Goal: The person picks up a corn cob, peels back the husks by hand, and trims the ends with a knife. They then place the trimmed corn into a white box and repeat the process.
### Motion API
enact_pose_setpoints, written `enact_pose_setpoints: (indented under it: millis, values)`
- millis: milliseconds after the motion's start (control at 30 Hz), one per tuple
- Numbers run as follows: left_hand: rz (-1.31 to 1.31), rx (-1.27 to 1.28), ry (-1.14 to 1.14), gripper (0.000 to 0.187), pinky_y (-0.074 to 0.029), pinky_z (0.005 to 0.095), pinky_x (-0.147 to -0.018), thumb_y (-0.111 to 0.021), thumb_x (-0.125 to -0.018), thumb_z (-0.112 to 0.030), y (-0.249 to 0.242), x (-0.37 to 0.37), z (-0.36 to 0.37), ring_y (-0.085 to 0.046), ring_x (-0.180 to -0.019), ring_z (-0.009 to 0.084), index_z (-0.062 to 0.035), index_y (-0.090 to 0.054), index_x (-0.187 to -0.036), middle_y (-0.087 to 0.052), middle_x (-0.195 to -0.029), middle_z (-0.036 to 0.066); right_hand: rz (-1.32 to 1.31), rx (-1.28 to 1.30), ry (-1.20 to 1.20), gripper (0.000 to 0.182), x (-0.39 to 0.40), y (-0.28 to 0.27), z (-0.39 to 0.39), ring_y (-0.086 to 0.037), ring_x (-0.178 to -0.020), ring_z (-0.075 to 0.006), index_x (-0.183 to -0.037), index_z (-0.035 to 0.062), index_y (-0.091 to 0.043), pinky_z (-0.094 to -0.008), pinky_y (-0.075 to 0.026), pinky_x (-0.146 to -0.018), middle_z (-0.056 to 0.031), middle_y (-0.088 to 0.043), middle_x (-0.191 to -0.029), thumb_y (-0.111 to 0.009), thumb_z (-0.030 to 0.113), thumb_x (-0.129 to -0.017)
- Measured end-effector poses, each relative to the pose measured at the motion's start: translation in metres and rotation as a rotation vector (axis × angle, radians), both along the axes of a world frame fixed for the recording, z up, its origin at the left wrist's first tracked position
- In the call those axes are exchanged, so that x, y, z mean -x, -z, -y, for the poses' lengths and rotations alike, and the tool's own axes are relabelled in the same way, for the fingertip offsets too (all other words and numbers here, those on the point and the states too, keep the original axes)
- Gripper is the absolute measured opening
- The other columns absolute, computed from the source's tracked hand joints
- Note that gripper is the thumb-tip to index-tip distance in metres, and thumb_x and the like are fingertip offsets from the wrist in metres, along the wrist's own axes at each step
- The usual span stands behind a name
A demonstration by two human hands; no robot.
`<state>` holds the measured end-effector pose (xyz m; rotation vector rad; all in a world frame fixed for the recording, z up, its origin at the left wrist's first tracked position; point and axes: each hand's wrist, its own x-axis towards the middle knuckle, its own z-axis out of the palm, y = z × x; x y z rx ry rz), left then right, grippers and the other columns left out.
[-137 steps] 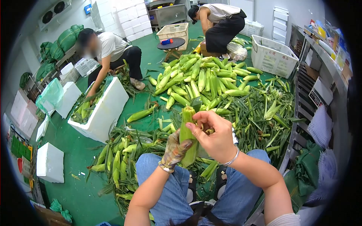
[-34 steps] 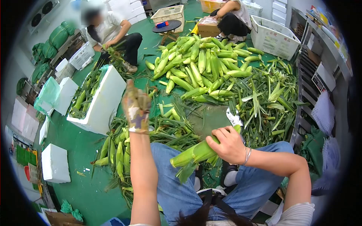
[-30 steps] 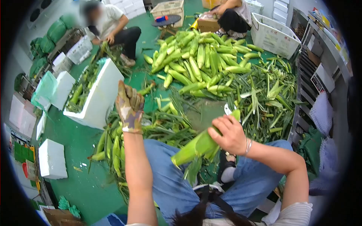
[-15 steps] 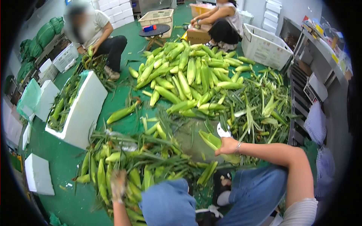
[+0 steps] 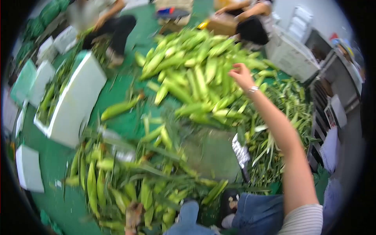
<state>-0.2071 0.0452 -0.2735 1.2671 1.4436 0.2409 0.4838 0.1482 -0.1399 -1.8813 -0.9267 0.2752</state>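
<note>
**Right hand out over the far corn heap, left hand low in the near ears**

Around you the green floor [image 5: 121,117] carries a big heap of trimmed corn [image 5: 188,74] at the far centre, loose husks [image 5: 274,129] to the right of it, and a second pile of unhusked ears [image 5: 113,184] near left. A white foam box [image 5: 74,102] with ears in it stands at far left; a white crate [image 5: 290,55] sits far right. Two other people crouch at the far edge, one by the foam box, one behind the heap.

The whole view is smeared by motion, so edges are soft and small details are lost. Your left hand [image 5: 134,213] is mostly cut off at the bottom, down among the unhusked ears; you cannot tell whether it grips anything.

Your right hand [image 5: 241,75] is stretched out over the right side of the trimmed corn, fingers loosely spread, holding nothing.
</note>
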Motion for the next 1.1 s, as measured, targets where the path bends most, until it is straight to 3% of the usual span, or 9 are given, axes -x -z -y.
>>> enact_pose_setpoints:
  millis: [100, 133, 300, 567, 633, 700, 800, 1067, 1100]
  values:
    - [-0.146, -0.354, 0.28, 0.025, -0.048, 0.0398, -0.07, -0.057, -0.091, -0.026, -0.007, 0.002, 0.013, -0.063, -0.076, 0.0301, -0.0007, -0.062, -0.09, -0.066, -0.081, 0.017, 0.476, 0.268, -0.451, 0.041, 0.09, 0.016, 0.123, -0.06, -0.086, -0.0334, -0.114, -0.0009, -0.051, -0.0402, -0.049, -0.078, -0.0185, -0.06, -0.095, -0.065, 0.009, -0.076]
    - [-0.157, -0.222, 0.174, 0.025, -0.048, 0.0417, -0.07, -0.057, -0.091, -0.027, -0.011, 0.004, 0.021, -0.062, -0.077, 0.0334, -0.0021, -0.061, -0.091, -0.065, -0.083, 0.017, 0.504, 0.44, -0.597, 0.038, 0.1, 0.039, 0.171, -0.058, -0.089, -0.0366, -0.109, -0.0001, -0.05, -0.0415, -0.048, -0.079, -0.019, -0.057, -0.096, -0.064, 0.006, -0.074]
    - [-0.331, -0.302, 0.291, 0.022, -0.046, 0.0468, -0.07, -0.058, -0.089, -0.026, -0.033, -0.009, 0.031, -0.06, -0.084, 0.0406, -0.0036, -0.058, -0.088, -0.06, -0.086, 0.021, 0.222, 0.859, -0.332, 0.04, 0.138, 0.166, 0.365, -0.056, -0.089, -0.0411, -0.107, -0.0004, -0.046, -0.046, -0.047, -0.079, -0.0214, -0.053, -0.093, -0.066, 0.008, -0.073]
    - [-0.571, -0.645, 0.223, 0.034, -0.049, 0.0454, -0.082, -0.064, -0.084, -0.031, 0.014, -0.036, 0.025, -0.062, -0.094, 0.041, -0.0034, -0.059, -0.104, -0.064, -0.096, 0.021, 0.169, 1.025, 0.023, 0.054, 0.157, 0.229, 0.352, -0.054, -0.103, -0.048, -0.111, -0.0017, -0.04, -0.0498, -0.046, -0.087, -0.0292, -0.054, -0.11, -0.071, 0.014, -0.07]
    - [-0.702, -0.196, 0.334, 0.053, -0.047, 0.0441, -0.087, -0.07, -0.079, -0.026, 0.022, -0.044, 0.02, -0.06, -0.098, 0.0362, -0.0047, -0.053, -0.124, -0.064, -0.103, 0.017, 0.136, 1.012, 0.06, 0.055, 0.149, 0.241, 0.35, -0.055, -0.103, -0.047, -0.109, -0.0021, -0.043, -0.0497, -0.046, -0.087, -0.0291, -0.057, -0.108, -0.072, 0.018, -0.067]
    - [-0.421, 0.052, 0.296, 0.05, -0.047, 0.0402, -0.089, -0.065, -0.083, -0.027, 0.018, -0.04, 0.009, -0.059, -0.104, 0.0294, -0.0014, -0.055, -0.124, -0.063, -0.112, 0.015, 0.154, 0.902, 0.094, 0.051, 0.157, 0.23, 0.353, -0.058, -0.094, -0.0463, -0.106, 0.0008, -0.046, -0.0526, -0.047, -0.082, -0.0266, -0.058, -0.103, -0.074, 0.017, -0.067]
    - [-0.076, 0.188, 0.166, 0.048, -0.047, 0.0365, -0.091, -0.06, -0.088, -0.028, -0.018, -0.025, 0.009, -0.059, -0.109, 0.0232, 0.0017, -0.056, -0.125, -0.062, -0.12, 0.013, 0.105, 0.698, 0.132, 0.043, 0.16, 0.216, 0.378, -0.056, -0.091, -0.0423, -0.103, 0.0051, -0.049, -0.0493, -0.047, -0.079, -0.0218, -0.054, -0.095, -0.071, 0.014, -0.067]
    - [0.036, -0.276, 0.448, 0.044, -0.051, 0.0386, -0.087, -0.054, -0.093, -0.024, -0.188, -0.055, 0.023, -0.062, -0.102, 0.0292, 0.0, -0.05, -0.13, -0.062, -0.121, 0.015, -0.078, 0.591, 0.21, 0.035, 0.223, 0.144, 0.409, -0.063, -0.078, -0.0403, -0.089, 0.0024, -0.058, -0.0474, -0.05, -0.07, -0.0197, -0.064, -0.083, -0.07, 0.032, -0.074]
    - [-0.071, -0.149, 0.476, 0.047, -0.045, 0.0439, -0.098, -0.046, -0.095, -0.033, -0.194, -0.087, 0.017, -0.055, -0.116, 0.0355, -0.0013, -0.052, -0.13, -0.06, -0.125, 0.02, -0.15, 0.569, 0.224, 0.036, 0.231, 0.147, 0.409, -0.063, -0.074, -0.0401, -0.087, 0.0009, -0.058, -0.0457, -0.05, -0.068, -0.0207, -0.064, -0.078, -0.071, 0.033, -0.075]
